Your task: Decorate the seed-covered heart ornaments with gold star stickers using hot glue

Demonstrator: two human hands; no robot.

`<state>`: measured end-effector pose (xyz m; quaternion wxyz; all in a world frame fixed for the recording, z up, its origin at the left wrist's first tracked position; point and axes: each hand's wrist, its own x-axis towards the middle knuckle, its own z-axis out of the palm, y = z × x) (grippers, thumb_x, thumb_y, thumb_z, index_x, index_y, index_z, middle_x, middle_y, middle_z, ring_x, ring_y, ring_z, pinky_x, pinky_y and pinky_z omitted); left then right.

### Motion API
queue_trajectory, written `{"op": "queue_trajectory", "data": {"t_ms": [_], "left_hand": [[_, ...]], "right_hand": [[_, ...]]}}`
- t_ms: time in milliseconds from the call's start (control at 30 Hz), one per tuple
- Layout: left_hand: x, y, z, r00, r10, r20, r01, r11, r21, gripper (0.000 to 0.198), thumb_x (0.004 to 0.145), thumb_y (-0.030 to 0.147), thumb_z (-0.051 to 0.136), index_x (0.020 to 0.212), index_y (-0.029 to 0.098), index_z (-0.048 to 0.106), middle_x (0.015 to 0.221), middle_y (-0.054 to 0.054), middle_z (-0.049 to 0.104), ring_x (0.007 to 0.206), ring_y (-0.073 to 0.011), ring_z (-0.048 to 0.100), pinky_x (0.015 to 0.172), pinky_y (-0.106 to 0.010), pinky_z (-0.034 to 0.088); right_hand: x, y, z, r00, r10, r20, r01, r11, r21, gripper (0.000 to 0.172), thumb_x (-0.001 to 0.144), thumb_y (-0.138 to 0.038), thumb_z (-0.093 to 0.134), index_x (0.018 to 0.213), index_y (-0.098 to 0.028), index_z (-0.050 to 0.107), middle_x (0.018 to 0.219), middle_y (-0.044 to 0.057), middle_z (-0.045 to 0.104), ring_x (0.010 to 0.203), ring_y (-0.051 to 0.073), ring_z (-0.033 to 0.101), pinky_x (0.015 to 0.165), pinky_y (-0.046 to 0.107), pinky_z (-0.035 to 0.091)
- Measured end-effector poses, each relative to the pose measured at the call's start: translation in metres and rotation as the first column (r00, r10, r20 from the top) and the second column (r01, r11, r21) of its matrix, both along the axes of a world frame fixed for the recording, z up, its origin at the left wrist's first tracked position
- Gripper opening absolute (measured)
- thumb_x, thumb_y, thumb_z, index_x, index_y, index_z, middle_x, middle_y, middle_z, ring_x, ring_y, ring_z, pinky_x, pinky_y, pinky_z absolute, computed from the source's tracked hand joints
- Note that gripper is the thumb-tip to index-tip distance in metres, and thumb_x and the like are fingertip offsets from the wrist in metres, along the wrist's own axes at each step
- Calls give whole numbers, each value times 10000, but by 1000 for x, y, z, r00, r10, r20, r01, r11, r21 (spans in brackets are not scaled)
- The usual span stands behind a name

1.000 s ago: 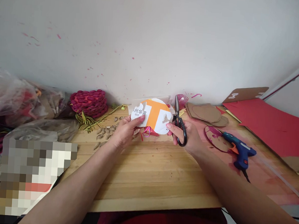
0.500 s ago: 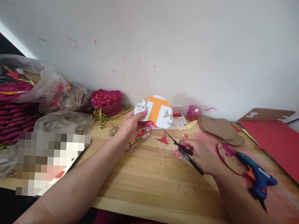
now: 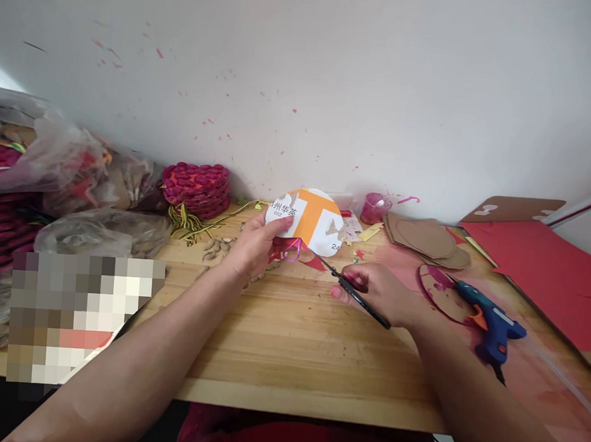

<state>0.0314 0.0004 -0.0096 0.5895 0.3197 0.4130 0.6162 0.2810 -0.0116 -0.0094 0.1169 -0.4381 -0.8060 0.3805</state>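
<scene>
My left hand (image 3: 261, 245) pinches the left edge of a round card disc (image 3: 309, 223), white with an orange band, printed characters and torn patches. A loop of pink ribbon (image 3: 292, 250) hangs below the disc near my fingers. In my right hand (image 3: 374, 286) is a pair of black-handled scissors (image 3: 358, 296), its blades pointing up and left. The blade tips meet the disc's lower edge near the ribbon; whether they are cutting into it I cannot tell. Under the disc, a red paper scrap (image 3: 313, 263) lies on the wooden table (image 3: 287, 354).
A blue glue gun (image 3: 494, 330) rests at right beside a pink-stained disc (image 3: 434, 289), brown cardboard pieces (image 3: 417, 238) and red sheets (image 3: 543, 269). Behind stands a pink cup (image 3: 375, 207). Leftward are a woven magenta basket (image 3: 196, 189), shells (image 3: 218, 246) and plastic bags (image 3: 74, 154).
The scissors' tips have shifted slightly left along the disc's lower edge, closer to the ribbon. The camera view has turned a little. Both hands keep their holds.
</scene>
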Motion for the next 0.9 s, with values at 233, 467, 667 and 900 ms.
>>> {"op": "queue_trajectory", "data": {"t_ms": [233,467,667,900], "left_hand": [[2,-1,1,1000,0,-14,-1,1000,-13,255,739,181,778,973,138,686,806,-52,755,558,-153,672,489,-246,569],[2,-1,-1,999,-16,-34,16,1000,-17,226,756,175,754,968,151,678,787,-45,745,557,-158,672,491,-253,566],[2,-1,1,999,-7,-51,6,1000,-29,192,773,165,744,950,145,672,780,-54,739,531,-156,664,483,-255,565],[3,-1,2,999,5,-41,-7,999,-39,135,792,130,703,919,145,661,787,-54,739,534,-153,661,459,-258,578]], "right_hand": [[-6,-1,0,999,-38,2,38,999,-26,475,834,-502,724,638,-231,387,638,-75,293,602,119,277,544,281,202],[-7,-3,-1,998,-61,-11,61,996,-64,470,822,-503,735,631,-230,404,630,-75,299,594,117,275,535,281,203],[-7,-4,0,997,-83,-4,83,995,-55,522,813,-533,736,609,-229,365,625,-73,279,595,116,259,527,284,189],[-8,-3,-4,998,-67,-11,66,997,-46,527,815,-548,736,618,-227,368,629,-73,279,597,115,258,523,279,202]]}}
